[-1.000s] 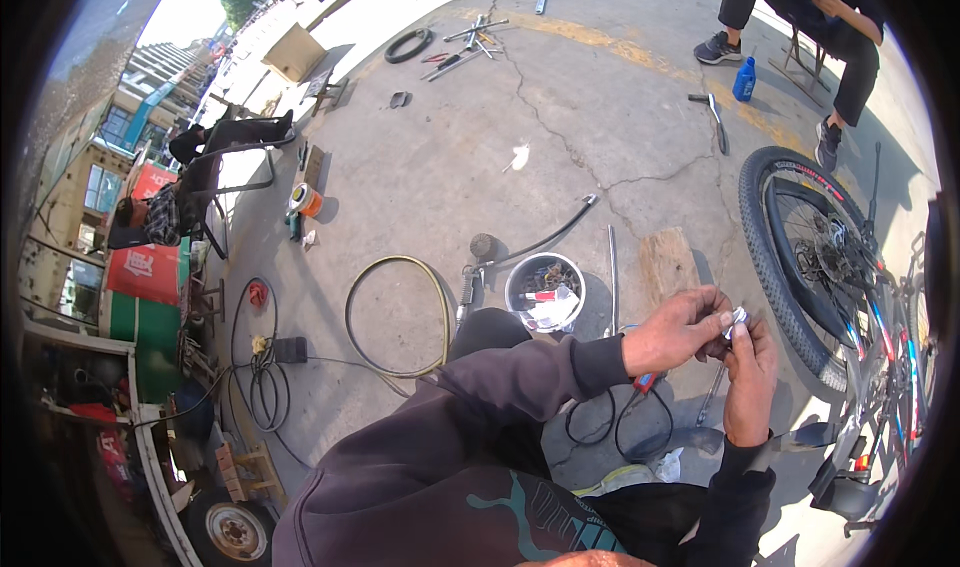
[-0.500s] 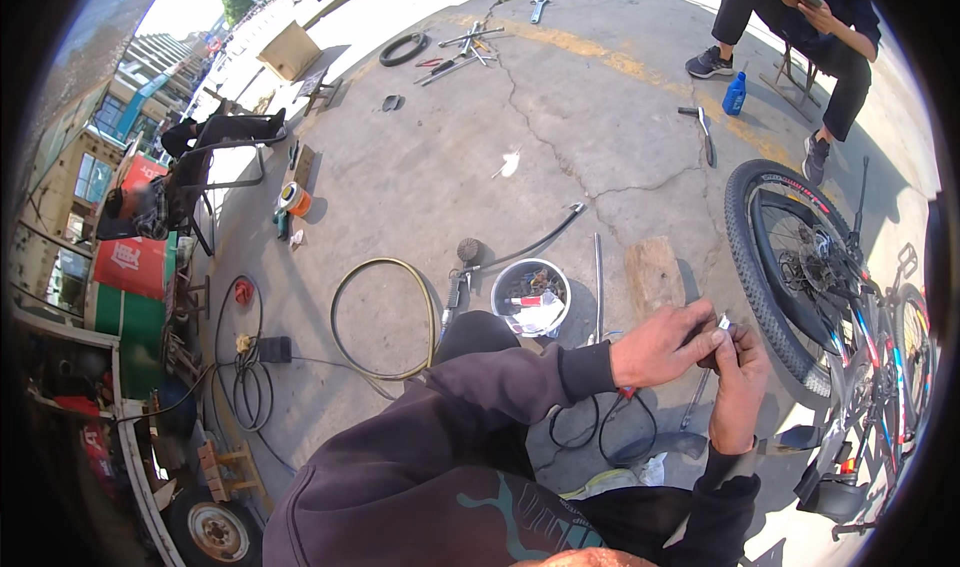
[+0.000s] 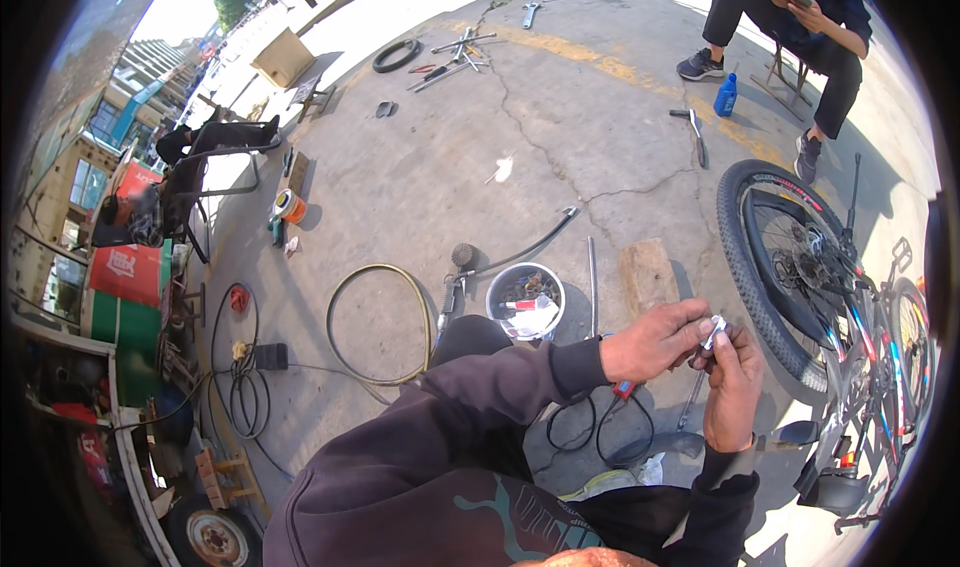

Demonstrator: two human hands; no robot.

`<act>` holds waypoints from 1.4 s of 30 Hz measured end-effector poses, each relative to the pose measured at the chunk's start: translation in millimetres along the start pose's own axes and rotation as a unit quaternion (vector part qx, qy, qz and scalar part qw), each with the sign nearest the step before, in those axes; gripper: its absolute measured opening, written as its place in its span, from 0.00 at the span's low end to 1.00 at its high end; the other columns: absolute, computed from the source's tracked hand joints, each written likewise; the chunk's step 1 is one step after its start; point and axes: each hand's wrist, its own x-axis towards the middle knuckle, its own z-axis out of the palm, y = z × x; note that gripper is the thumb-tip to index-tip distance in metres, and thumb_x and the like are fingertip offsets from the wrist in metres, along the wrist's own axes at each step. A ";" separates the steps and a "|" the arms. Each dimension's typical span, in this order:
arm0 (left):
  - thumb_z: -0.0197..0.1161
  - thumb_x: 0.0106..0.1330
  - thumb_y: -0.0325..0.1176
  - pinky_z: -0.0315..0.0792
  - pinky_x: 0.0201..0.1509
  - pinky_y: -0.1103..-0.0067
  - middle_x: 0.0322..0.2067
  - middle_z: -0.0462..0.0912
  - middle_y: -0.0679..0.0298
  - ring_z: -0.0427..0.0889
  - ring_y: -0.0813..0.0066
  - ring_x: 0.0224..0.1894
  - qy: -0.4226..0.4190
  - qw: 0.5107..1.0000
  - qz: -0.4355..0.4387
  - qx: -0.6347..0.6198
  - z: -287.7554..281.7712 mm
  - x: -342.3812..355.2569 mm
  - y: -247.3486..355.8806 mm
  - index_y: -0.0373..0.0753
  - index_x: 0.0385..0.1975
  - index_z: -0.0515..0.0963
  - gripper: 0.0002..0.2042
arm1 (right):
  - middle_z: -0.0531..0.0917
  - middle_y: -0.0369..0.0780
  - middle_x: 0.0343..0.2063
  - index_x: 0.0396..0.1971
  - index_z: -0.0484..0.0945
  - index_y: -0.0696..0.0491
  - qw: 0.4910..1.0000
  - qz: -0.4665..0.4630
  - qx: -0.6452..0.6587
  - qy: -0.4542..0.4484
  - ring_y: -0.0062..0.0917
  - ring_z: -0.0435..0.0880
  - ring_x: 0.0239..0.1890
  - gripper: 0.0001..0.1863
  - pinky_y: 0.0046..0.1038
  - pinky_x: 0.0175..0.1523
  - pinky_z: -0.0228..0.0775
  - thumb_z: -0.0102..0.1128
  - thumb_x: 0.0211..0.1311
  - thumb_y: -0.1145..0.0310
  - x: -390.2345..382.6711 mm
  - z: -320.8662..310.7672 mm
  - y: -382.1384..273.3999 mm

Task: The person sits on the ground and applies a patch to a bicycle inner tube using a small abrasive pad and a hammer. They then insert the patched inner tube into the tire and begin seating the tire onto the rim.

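Note:
In front of me on the right, my left hand (image 3: 655,342) and my right hand (image 3: 735,387) meet with their fingers closed. Both pinch a small shiny white piece (image 3: 714,333), too small to identify. Close beyond my right hand is a bicycle (image 3: 865,337); its knobbly tyre (image 3: 738,257) faces me, with a black band lying loose inside the wheel. A wooden block (image 3: 647,272) lies on the concrete just past my left hand. Beneath the hands are a red-handled tool (image 3: 624,389) and a thin black loop (image 3: 627,459).
A white bucket (image 3: 553,327) of scraps stands left of my hands, beside an air hose (image 3: 520,251) and a coiled tube (image 3: 332,312). Farther off are a blue bottle (image 3: 726,97), a ratchet-like tool (image 3: 697,139) and a seated person (image 3: 790,47) holding a phone. Another person (image 3: 145,215) reclines at left.
The fingers have shifted slightly, and more of the small white piece shows between them. The whole view has moved a little; the bicycle and tools stay put.

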 end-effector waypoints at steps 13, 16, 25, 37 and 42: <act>0.51 0.79 0.47 0.65 0.31 0.85 0.28 0.75 0.69 0.71 0.85 0.28 -0.016 0.986 -0.029 -0.165 -3.2 0.7 1.8 0.41 0.42 0.73 0.15 | 0.80 0.40 0.33 0.40 0.72 0.56 0.985 -0.003 0.166 -0.042 0.21 0.77 0.34 0.07 0.27 0.46 0.71 0.50 0.73 0.68 -0.7 3.6 -3.3; 0.53 0.78 0.46 0.68 0.30 0.83 0.29 0.73 0.68 0.74 0.81 0.28 0.001 0.972 -0.019 -0.233 -5.2 0.2 0.8 0.40 0.44 0.72 0.14 | 0.81 0.42 0.33 0.39 0.72 0.56 0.975 0.014 0.210 -0.064 0.24 0.80 0.35 0.07 0.32 0.45 0.75 0.50 0.74 0.67 0.0 7.2 -9.5; 0.56 0.77 0.44 0.70 0.31 0.78 0.29 0.73 0.65 0.76 0.74 0.29 0.035 0.965 -0.009 -0.261 2.6 0.8 10.1 0.42 0.51 0.72 0.13 | 0.83 0.43 0.38 0.41 0.73 0.57 0.966 0.014 0.250 -0.063 0.23 0.80 0.37 0.07 0.31 0.49 0.73 0.49 0.73 0.69 -4.5 -1.7 -17.5; 0.54 0.77 0.48 0.68 0.32 0.85 0.26 0.72 0.71 0.72 0.84 0.26 0.008 0.984 -0.037 -0.174 -9.8 7.3 14.7 0.43 0.40 0.72 0.14 | 0.82 0.40 0.38 0.42 0.72 0.54 0.988 -0.012 0.156 -0.015 0.21 0.79 0.37 0.07 0.26 0.48 0.71 0.51 0.72 0.67 0.1 -3.7 -9.2; 0.54 0.77 0.48 0.67 0.34 0.86 0.27 0.71 0.72 0.72 0.85 0.29 0.005 0.987 -0.033 -0.157 -18.4 -1.3 14.7 0.40 0.42 0.73 0.16 | 0.83 0.42 0.35 0.41 0.74 0.57 0.983 -0.001 0.184 -0.014 0.24 0.82 0.35 0.08 0.29 0.46 0.73 0.52 0.71 0.68 -2.1 7.5 -9.9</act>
